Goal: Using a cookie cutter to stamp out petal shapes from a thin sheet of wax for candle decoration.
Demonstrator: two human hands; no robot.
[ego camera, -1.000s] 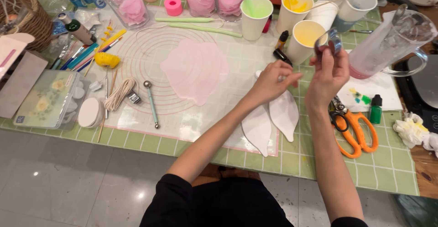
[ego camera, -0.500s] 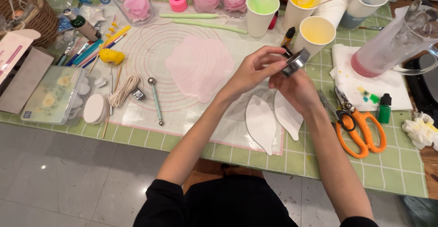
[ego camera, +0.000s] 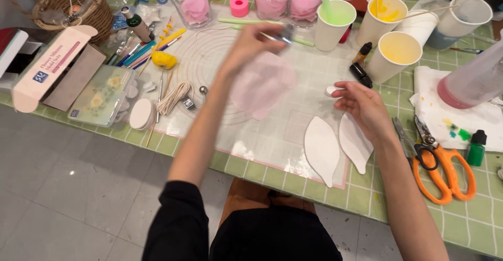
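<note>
My left hand [ego camera: 250, 43] reaches out over the clear silicone mat [ego camera: 272, 135], blurred by motion, and pinches a small shiny metal piece [ego camera: 285, 33]. Under it lies a thin pink sheet [ego camera: 262, 85]. My right hand [ego camera: 361, 106] hovers low over the mat with its fingers loosely apart and nothing gripped. Its fingertips are beside a small white cap [ego camera: 330, 90]. Just in front of that hand lie two white leaf-shaped moulds [ego camera: 320, 148], side by side.
Paper cups of yellow [ego camera: 398, 51] and green [ego camera: 335, 20] liquid stand behind the mat. A jug of pink liquid [ego camera: 471, 83], orange scissors [ego camera: 440, 166] and a green dropper bottle [ego camera: 476, 148] are right. A box [ego camera: 57, 67], wicker basket [ego camera: 78, 4] and pens [ego camera: 141, 51] are left.
The hands, joined on the metal piece near the cups, have parted. My left hand swung it left and away over the pink sheet. My right hand dropped toward the moulds.
</note>
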